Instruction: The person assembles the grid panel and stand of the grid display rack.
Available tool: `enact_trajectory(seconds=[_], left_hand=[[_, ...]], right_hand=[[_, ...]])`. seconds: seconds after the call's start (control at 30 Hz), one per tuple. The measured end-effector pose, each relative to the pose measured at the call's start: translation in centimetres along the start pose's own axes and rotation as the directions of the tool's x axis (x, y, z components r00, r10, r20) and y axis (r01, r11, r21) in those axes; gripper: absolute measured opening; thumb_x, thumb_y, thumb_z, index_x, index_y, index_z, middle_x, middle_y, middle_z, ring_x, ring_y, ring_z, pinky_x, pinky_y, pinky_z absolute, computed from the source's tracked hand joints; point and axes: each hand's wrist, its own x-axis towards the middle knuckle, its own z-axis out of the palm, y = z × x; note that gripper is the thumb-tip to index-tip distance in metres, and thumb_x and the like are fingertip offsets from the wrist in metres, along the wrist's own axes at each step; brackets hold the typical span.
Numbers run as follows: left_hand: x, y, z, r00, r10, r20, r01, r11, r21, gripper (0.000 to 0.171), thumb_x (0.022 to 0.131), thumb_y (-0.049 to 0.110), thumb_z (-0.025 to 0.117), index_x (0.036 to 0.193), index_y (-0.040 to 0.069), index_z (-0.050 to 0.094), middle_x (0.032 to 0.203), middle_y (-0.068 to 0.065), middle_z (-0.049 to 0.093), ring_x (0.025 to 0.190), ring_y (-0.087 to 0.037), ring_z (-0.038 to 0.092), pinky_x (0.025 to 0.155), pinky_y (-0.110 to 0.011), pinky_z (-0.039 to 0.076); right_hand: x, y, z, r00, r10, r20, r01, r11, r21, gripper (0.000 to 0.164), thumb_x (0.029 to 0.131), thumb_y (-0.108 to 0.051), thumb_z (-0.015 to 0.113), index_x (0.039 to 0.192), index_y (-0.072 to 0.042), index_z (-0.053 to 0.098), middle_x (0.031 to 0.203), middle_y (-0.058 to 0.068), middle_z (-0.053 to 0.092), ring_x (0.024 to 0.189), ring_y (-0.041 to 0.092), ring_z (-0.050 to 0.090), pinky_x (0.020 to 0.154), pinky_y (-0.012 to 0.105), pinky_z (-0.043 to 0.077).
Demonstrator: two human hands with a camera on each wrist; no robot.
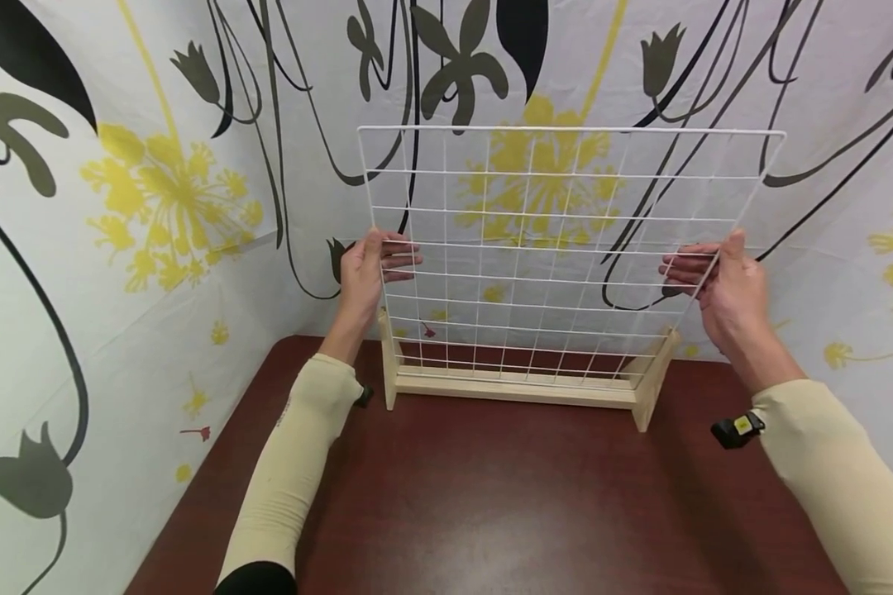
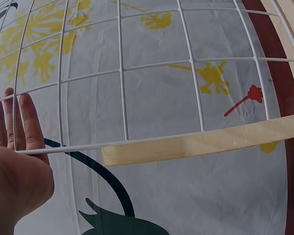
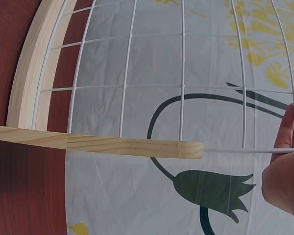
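Observation:
A white wire grid panel point(image 1: 565, 130) stands upright in a pale wooden stand point(image 1: 513, 390), its lower edge down between the stand's two side pieces. My left hand point(image 1: 362, 277) holds the panel's left edge wire, thumb in front and fingers extended behind the mesh. At the opposite edge, my right hand point(image 1: 740, 293) grips the wire the same way. The left wrist view shows the left side piece point(image 2: 186, 147) running along the panel's edge wire, below the hand. The right side piece point(image 3: 137, 146) lies likewise along the wire in the right wrist view.
The stand rests near the back of a dark red-brown table point(image 1: 506, 496). A white cloth point(image 1: 223, 190) printed with grey, black and yellow plants hangs behind the table and along its left side. Both forearms wear cream sleeves point(image 1: 290, 463).

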Motion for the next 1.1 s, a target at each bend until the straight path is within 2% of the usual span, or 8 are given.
enact_trajectory(seconds=[0.2, 0.33, 0.43, 0.57, 0.7, 0.8, 0.93, 1.1], left_hand=[[0.0, 0.2, 0.0, 0.999, -0.033, 0.009, 0.034, 0.999, -0.01, 0.05, 0.115, 0.042, 0.039, 0.112, 0.002, 0.07, 0.109, -0.012, 0.081, 0.093, -0.021, 0.081, 0.081, -0.043, 0.068], [0.0, 0.5, -0.1, 0.999, -0.054, 0.01, 0.054, 0.999, -0.004, 0.051, 0.116, 0.041, 0.038, 0.118, -0.001, 0.068, 0.112, -0.011, 0.08, 0.097, -0.021, 0.08, 0.088, -0.046, 0.066], [-0.2, 0.7, -0.1, 0.998, -0.065, 0.009, 0.065, 0.998, -0.001, 0.048, 0.116, 0.039, 0.037, 0.119, 0.002, 0.068, 0.11, -0.006, 0.08, 0.1, -0.019, 0.08, 0.094, -0.048, 0.064], [-0.4, 0.7, 0.0, 0.995, -0.101, -0.024, 0.097, 0.989, -0.113, 0.04, 0.114, 0.037, 0.045, 0.115, 0.006, 0.071, 0.107, -0.004, 0.08, 0.102, -0.018, 0.079, 0.101, -0.048, 0.061], [-0.8, 0.6, -0.1, 0.989, -0.127, -0.075, 0.104, 0.96, -0.259, 0.033, 0.111, 0.033, 0.055, 0.111, 0.005, 0.073, 0.105, -0.006, 0.081, 0.104, -0.018, 0.078, 0.105, -0.046, 0.06], [-0.9, 0.7, -0.1, 0.99, -0.121, -0.079, 0.095, 0.956, -0.278, 0.032, 0.111, 0.032, 0.056, 0.113, 0.004, 0.073, 0.107, -0.007, 0.081, 0.107, -0.019, 0.078, 0.108, -0.047, 0.058], [-1.0, 0.7, 0.0, 0.992, -0.105, -0.069, 0.082, 0.958, -0.275, 0.03, 0.111, 0.032, 0.055, 0.113, 0.006, 0.071, 0.109, -0.006, 0.081, 0.109, -0.019, 0.078, 0.11, -0.048, 0.056], [-1.0, 0.7, 0.1, 0.994, -0.085, -0.071, 0.06, 0.955, -0.292, 0.026, 0.112, 0.03, 0.055, 0.112, 0.008, 0.069, 0.111, -0.004, 0.08, 0.111, -0.018, 0.077, 0.104, -0.042, 0.056]], right_hand=[[-0.2, -0.3, 0.1, 1.0, 0.016, -0.012, -0.016, 0.998, -0.055, 0.06, 0.108, -0.044, 0.046, 0.11, 0.01, 0.071, 0.096, 0.021, 0.082, 0.087, 0.028, 0.082, 0.077, 0.036, 0.068], [-0.9, -0.4, -0.2, 0.998, 0.049, -0.026, -0.052, 0.985, -0.166, 0.052, 0.111, -0.041, 0.044, 0.119, 0.005, 0.068, 0.097, 0.014, 0.083, 0.09, 0.022, 0.082, 0.081, 0.031, 0.067], [-1.7, -0.1, -1.0, 0.998, 0.056, -0.001, -0.054, 0.963, -0.265, 0.046, 0.114, -0.034, 0.041, 0.123, 0.004, 0.065, 0.101, 0.009, 0.083, 0.094, 0.018, 0.082, 0.084, 0.028, 0.066], [-3.0, 0.1, -2.0, 0.998, 0.043, 0.041, -0.025, 0.929, -0.37, 0.046, 0.114, -0.03, 0.042, 0.131, 0.009, 0.06, 0.113, 0.004, 0.082, 0.104, 0.012, 0.079, 0.089, 0.022, 0.064], [-3.8, 0.5, -2.3, 0.998, 0.042, 0.043, -0.02, 0.903, -0.429, 0.051, 0.113, -0.031, 0.047, 0.142, 0.011, 0.053, 0.124, 0.0, 0.079, 0.115, 0.006, 0.074, 0.093, 0.016, 0.06], [-4.2, 0.7, -2.3, 0.998, 0.039, 0.04, -0.02, 0.914, -0.405, 0.051, 0.113, -0.028, 0.048, 0.145, 0.011, 0.05, 0.127, 0.0, 0.078, 0.118, 0.006, 0.072, 0.094, 0.017, 0.06], [-4.4, 1.1, -2.4, 0.998, 0.042, 0.044, -0.026, 0.948, -0.316, 0.046, 0.113, -0.022, 0.049, 0.147, 0.009, 0.048, 0.129, 0.003, 0.077, 0.118, 0.008, 0.072, 0.092, 0.021, 0.062], [-4.8, 1.4, -2.0, 0.996, 0.087, 0.029, -0.073, 0.948, -0.311, 0.048, 0.115, -0.025, 0.044, 0.154, 0.002, 0.042, 0.132, -0.003, 0.075, 0.125, 0.006, 0.065, 0.092, 0.02, 0.06]])
